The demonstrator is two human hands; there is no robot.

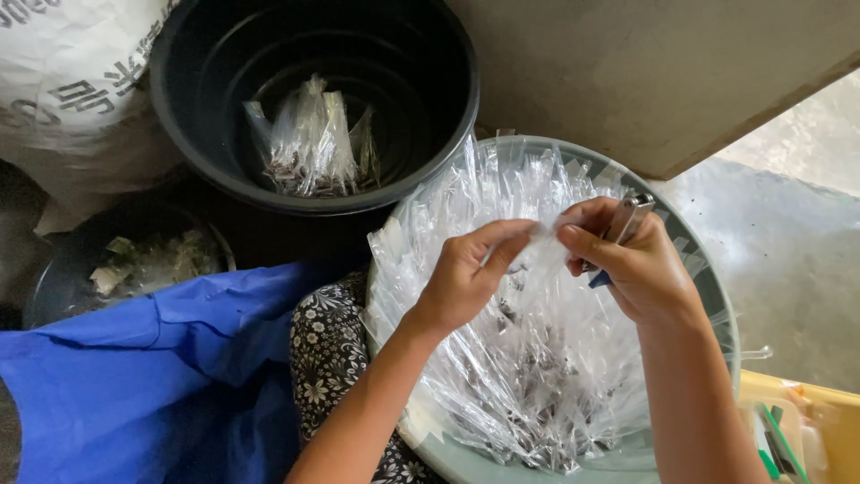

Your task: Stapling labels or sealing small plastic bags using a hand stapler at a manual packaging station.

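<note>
Above the grey basin (708,278) heaped with clear packets, my left hand (466,278) and right hand (636,269) pinch one packet (542,235) by its top, its length hanging down; my right also grips a stapler (627,218)

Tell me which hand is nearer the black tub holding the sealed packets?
Left. The left hand sits just below the black tub rim, pinching a clear packet. The right hand, holding a metal stapler, is farther to the right.
</note>
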